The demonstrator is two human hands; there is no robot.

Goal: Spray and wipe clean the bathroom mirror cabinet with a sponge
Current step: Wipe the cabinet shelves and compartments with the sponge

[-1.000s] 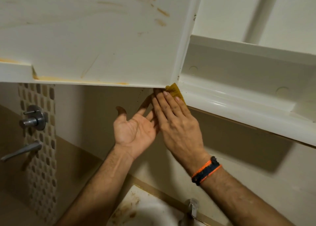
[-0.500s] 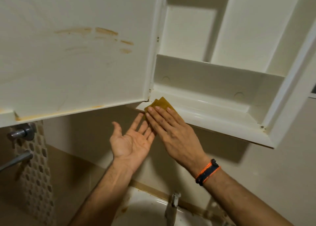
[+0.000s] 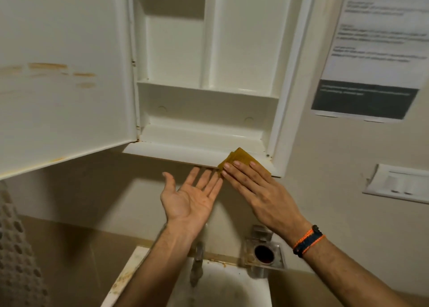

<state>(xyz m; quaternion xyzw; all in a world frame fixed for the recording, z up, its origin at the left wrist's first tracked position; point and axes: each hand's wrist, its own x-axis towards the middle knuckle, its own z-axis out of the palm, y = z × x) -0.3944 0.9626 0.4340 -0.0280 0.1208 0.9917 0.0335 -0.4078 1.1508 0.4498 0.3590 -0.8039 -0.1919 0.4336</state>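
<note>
— Both hands, where are they?

— Right hand (image 3: 260, 190) lies flat, fingers straight, pressing the yellow-brown sponge (image 3: 241, 159) against the front lip of my mirror cabinet (image 3: 209, 111), near its right corner. Left hand (image 3: 188, 195) is spread open just beside it, palm up, holding nothing, fingertips close to the sponge's lower edge.

— And the cabinet?

— Its door (image 3: 65, 79) hangs open to the left, with orange-brown streaks on the inner face. Below my wrists sit the washbasin (image 3: 222, 281) and its tap (image 3: 197, 258). A blurred printed notice (image 3: 371, 51) hangs on the wall to the right.
</note>
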